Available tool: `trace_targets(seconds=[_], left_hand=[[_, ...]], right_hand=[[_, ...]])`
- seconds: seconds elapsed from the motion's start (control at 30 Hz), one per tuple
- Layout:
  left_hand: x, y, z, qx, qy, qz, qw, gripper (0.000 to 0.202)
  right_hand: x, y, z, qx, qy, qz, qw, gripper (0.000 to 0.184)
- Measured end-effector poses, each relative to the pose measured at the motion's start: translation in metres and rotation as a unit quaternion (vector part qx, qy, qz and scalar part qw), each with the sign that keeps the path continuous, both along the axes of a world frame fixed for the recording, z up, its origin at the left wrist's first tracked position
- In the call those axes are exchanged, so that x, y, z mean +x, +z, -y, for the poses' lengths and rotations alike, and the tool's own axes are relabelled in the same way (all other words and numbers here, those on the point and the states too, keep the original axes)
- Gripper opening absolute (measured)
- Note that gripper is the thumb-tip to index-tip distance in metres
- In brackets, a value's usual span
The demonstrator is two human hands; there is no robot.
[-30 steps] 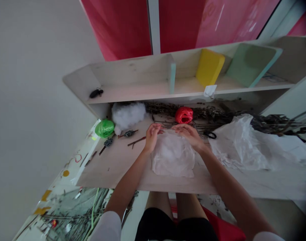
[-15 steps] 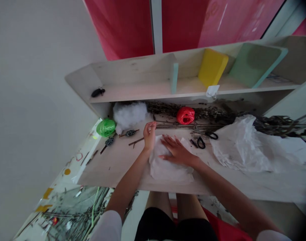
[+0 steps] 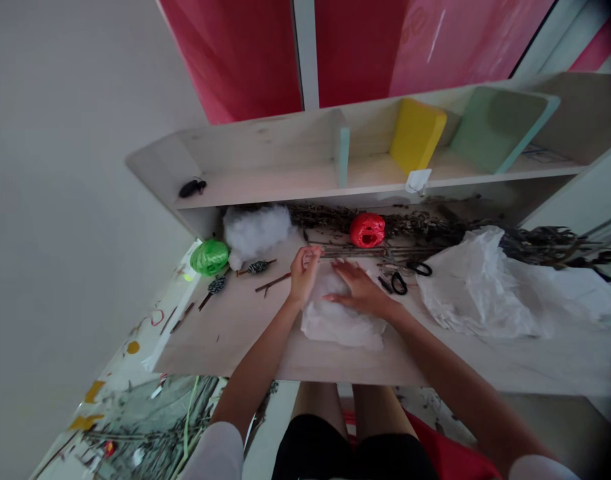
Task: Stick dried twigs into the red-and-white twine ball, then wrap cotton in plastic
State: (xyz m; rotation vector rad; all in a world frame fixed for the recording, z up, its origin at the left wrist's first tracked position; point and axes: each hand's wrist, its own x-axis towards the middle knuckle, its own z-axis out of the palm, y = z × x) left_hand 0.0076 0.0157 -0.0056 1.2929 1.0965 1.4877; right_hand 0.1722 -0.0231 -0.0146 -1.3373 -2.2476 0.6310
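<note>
The right hand is pressing widely spread fingers onto a soft, light, crumpling white plastic bundle, best taken at its loose edges, near the front edge of the surface; the left hand is keeping its fingers pinched narrow, with anything held there hidden.

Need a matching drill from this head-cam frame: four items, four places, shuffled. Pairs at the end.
Items
1. right hand
2. yellow block
3. black-handled scissors
4. red plastic ball

Places
A. among the dried twigs at the back of the desk
B. upright in a compartment of the wooden shelf
C. on the desktop, to the right of both hands
D. spread on the white sheet

Pairs: 1-D, 2-B, 3-C, 4-A
</note>
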Motion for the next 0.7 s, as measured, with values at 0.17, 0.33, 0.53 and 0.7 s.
trace_targets(seconds=[0.17, 0.33, 0.53, 0.7], left_hand=[[0.004, 0.000, 0.005, 0.016, -0.043, -0.055, 0.997, 0.030], [0.005, -0.003, 0.007, 0.014, -0.109, -0.118, 0.987, 0.031], [0.005, -0.006, 0.014, 0.083, -0.210, -0.260, 0.939, 0.038], [0.004, 0.001, 0.020, 0.116, -0.241, -0.409, 0.872, 0.059]], right_hand=[[0.011, 0.007, -0.013, 0.048, -0.070, -0.139, 0.987, 0.058], [0.020, 0.015, -0.016, 0.050, -0.199, -0.240, 0.949, 0.041], [0.027, 0.018, -0.017, -0.022, -0.249, -0.162, 0.955, 0.058], [0.030, 0.008, -0.018, -0.108, -0.191, -0.079, 0.972, 0.064]])
